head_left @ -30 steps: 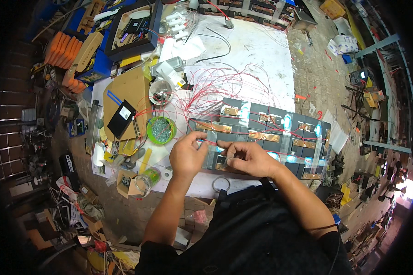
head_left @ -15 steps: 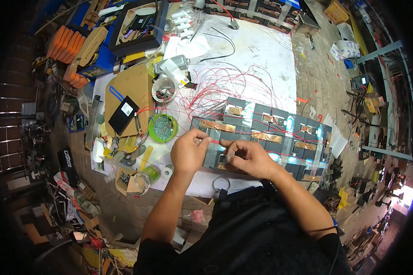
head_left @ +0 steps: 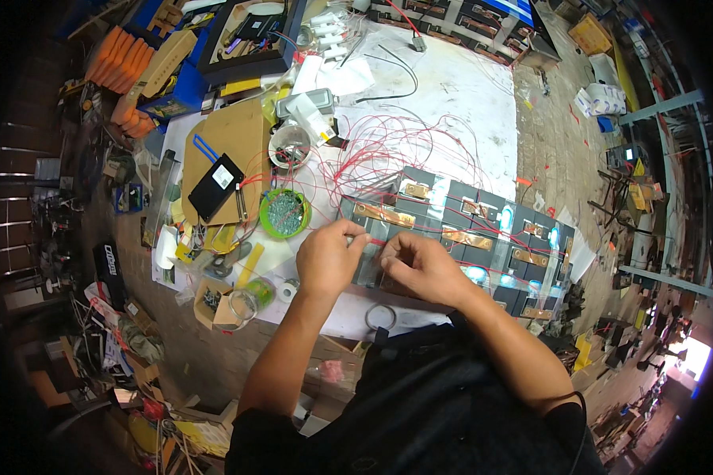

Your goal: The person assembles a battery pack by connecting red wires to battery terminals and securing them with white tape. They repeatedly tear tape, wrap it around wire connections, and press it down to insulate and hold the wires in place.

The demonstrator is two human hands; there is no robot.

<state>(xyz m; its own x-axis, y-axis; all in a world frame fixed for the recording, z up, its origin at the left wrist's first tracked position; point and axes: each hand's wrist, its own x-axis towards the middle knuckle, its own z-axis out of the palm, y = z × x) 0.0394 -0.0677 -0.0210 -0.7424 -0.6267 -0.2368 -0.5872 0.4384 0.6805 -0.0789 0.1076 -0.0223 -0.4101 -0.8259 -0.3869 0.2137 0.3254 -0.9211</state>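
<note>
A pack of dark battery cells with copper bars across its top lies before me. Over its near left corner my left hand pinches a thin red wire between thumb and forefinger. Close to its right, my right hand is closed, with thumb and fingertips together near the same wire; its fingertips partly hide what they grip. Copper bars show just beyond both hands. Many loose red wires fan out from the pack over the white tabletop and run left to a flat black box with a white label.
A green bowl of small metal parts stands left of my left hand, with a clear tub behind it. Cardboard lies under the black box. A tape roll sits at the near edge. Another cell pack stands at the back.
The right fingers have drawn in; the forefinger that stuck out left is now curled toward the thumb. My left hand keeps its pinch. The whole view has shifted slightly.
</note>
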